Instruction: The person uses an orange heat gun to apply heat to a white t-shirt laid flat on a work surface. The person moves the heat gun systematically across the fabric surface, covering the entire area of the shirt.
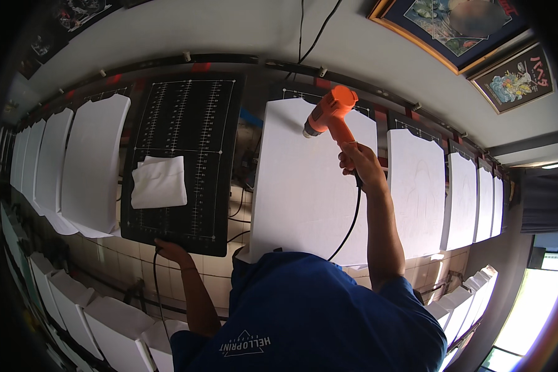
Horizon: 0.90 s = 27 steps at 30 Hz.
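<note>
My right hand (361,162) is wrapped round the handle of an orange heat gun (336,111). Its metal nozzle points down and left over a white T-shirt (310,180), which is stretched flat on a board. A black cord (356,217) runs from the handle toward my body. At the near edge of a black printing board (208,186) is my left hand (173,252), its fingers closed around a black cord (157,279) that hangs from them. The fingertips lie close to the board's edge. A folded white cloth (159,183) rests on that board, which has white ruled markings.
More boards with white shirts, such as one shirt (96,164) on the left and another shirt (416,186) on the right, form a curved row. Behind me stands a second row of white-covered boards (121,328). A dark rail (167,67) runs along the wall.
</note>
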Available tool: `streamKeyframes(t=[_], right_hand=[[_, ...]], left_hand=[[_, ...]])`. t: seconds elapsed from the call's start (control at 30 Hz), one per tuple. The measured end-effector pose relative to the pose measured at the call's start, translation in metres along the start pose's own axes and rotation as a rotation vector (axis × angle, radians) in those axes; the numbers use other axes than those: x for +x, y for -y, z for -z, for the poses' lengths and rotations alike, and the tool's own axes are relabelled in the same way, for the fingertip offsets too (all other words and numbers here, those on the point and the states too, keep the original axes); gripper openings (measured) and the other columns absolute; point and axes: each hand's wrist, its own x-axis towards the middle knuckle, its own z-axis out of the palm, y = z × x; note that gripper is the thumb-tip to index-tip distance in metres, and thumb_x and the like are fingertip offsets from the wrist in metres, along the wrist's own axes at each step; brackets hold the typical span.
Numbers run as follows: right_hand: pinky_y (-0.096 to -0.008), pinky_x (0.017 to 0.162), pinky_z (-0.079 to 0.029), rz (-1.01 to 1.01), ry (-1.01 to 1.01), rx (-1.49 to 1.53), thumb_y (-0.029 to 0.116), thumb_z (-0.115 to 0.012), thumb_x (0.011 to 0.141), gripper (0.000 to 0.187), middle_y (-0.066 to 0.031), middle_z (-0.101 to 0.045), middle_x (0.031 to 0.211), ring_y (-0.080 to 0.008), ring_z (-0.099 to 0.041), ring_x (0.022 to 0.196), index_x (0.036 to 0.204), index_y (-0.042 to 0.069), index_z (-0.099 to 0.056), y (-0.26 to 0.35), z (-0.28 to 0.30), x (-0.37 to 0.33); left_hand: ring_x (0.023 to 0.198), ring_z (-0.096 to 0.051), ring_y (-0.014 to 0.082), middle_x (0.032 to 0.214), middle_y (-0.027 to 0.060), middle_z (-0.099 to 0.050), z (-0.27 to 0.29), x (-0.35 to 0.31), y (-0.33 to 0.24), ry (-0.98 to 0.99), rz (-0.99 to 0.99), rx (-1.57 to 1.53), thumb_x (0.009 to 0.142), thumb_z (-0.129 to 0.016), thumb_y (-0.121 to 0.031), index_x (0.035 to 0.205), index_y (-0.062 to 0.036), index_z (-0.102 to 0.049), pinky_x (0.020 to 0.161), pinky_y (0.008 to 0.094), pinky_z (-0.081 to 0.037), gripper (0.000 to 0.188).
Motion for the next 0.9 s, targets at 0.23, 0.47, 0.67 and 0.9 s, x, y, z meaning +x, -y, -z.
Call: streamKeyframes(t=[0.23, 0.47, 0.67, 0.9], right_hand=[[-0.0246, 0.056, -0.045, -0.046, 0.061, 0.084, 0.032, -0.057, 0.093, 0.029, -0.0019, -0.056, 0.074, -0.0089, -0.055, 0.063, 0.093, 0.002, -0.057, 0.013, -0.004, -0.008], [-0.0269, 0.061, -0.047, -0.029, 0.118, 0.070, 0.028, -0.057, 0.092, 0.025, -0.0014, -0.056, 0.074, -0.0110, -0.057, 0.066, 0.088, 0.004, -0.055, 0.015, -0.028, 0.000], [-0.0269, 0.059, -0.046, -0.009, 0.158, 0.037, 0.032, -0.057, 0.094, 0.030, -0.0023, -0.057, 0.073, -0.0110, -0.055, 0.064, 0.090, 0.002, -0.057, 0.017, -0.038, 0.008], [-0.0254, 0.060, -0.048, -0.113, 0.169, -0.096, 0.027, -0.057, 0.092, 0.025, -0.0017, -0.057, 0.074, -0.0103, -0.058, 0.065, 0.093, 0.001, -0.059, 0.026, -0.025, -0.024]], left_hand=[[0.111, -0.057, 0.0395, 0.125, 0.0334, -0.050, 0.001, 0.001, 0.004, 0.011, -0.013, -0.013, 0.099, -0.037, -0.048, 0.123, 0.0210, -0.041, 0.094, 0.0447, -0.047, 0.074], [0.108, -0.058, 0.0399, 0.126, 0.0327, -0.050, 0.002, 0.010, 0.013, 0.011, -0.015, -0.017, 0.097, -0.038, -0.053, 0.120, 0.0218, -0.042, 0.091, 0.0455, -0.049, 0.078], [0.107, -0.059, 0.0408, 0.125, 0.0335, -0.051, 0.000, 0.008, 0.011, 0.010, -0.018, -0.010, 0.098, -0.039, -0.052, 0.120, 0.0221, -0.042, 0.091, 0.0452, -0.050, 0.077], [0.109, -0.057, 0.0402, 0.126, 0.0324, -0.050, 0.000, -0.003, 0.002, 0.003, -0.035, -0.014, 0.099, -0.037, -0.050, 0.123, 0.0202, -0.041, 0.093, 0.0452, -0.048, 0.074]])
